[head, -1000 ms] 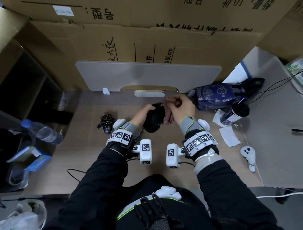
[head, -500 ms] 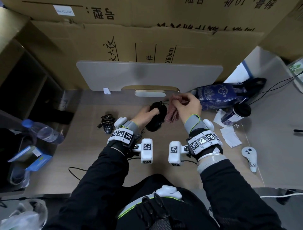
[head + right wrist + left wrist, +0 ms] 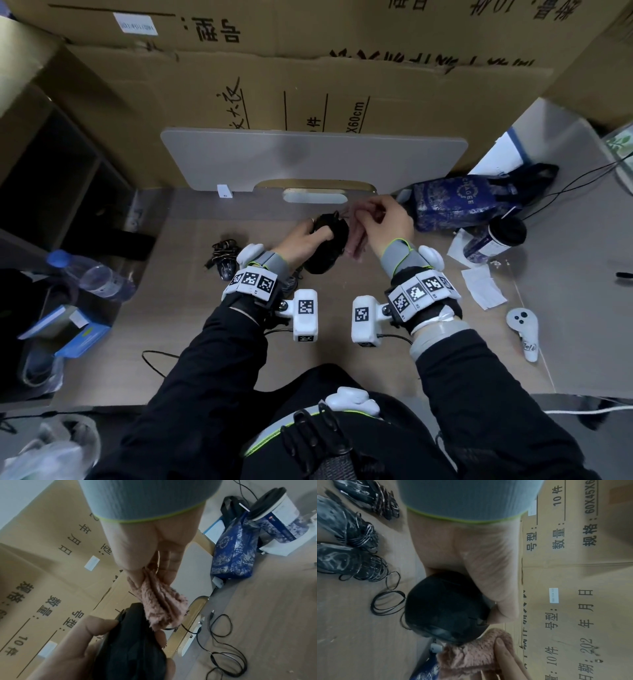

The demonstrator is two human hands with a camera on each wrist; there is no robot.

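Above the pale wooden table (image 3: pixel 178 308) — brown cardboard boxes (image 3: pixel 308 85) along its far edge — the left hand (image 3: pixel 301 240) grips a rounded black plastic mouse (image 3: pixel 443 604), the right hand (image 3: pixel 387 222) pinches a fuzzy pink cloth (image 3: pixel 161 601) against it.

Over the middle of the bench (image 3: pixel 171 308), the left grip (image 3: pixel 301 236) curls round a black mouse (image 3: pixel 325 250). The right grip (image 3: pixel 387 222) pinches a bunched pink cloth (image 3: pixel 356 240), which touches the mouse's right side. Just left of the left grip lies a second mouse (image 3: pixel 226 263) with its cable wound up. To the right sit a blue patterned bag (image 3: pixel 459 202) and a cup (image 3: pixel 496 236) with a black lid. Near them lie white paper squares (image 3: pixel 483 287) and a white controller (image 3: pixel 524 329). A grey board (image 3: pixel 308 161) leans against cardboard boxes (image 3: pixel 308 85) at the back. A water bottle (image 3: pixel 92 274) lies at the far left.
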